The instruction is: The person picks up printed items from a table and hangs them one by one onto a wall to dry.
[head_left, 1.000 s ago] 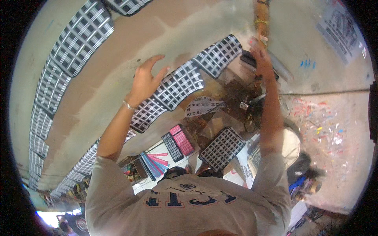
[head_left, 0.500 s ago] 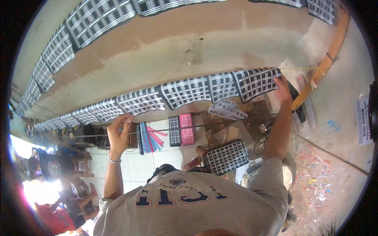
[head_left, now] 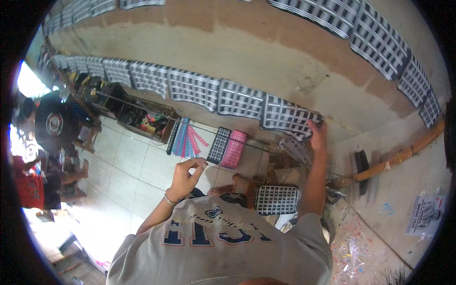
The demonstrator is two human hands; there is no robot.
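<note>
My right hand grips the right end of a black-and-white checked woven piece, its thumb and fingers on the edge. This piece is the last in a long row of matching pieces hanging side by side along the wall. My left hand is in front of my chest, below the row and apart from it. Its thumb and index finger are pinched together; whether anything small is between them I cannot make out.
Pink and black-and-white woven bundles lie below, beside fanned blue and pink strips. A checked rectangular piece lies near my right arm. A wooden pole leans at right. Other people are at left. Scraps litter the lower right.
The view has turned. My left hand has come away from beneath the hanging row and lowered toward my chest. My right hand stays at the row's right end.
</note>
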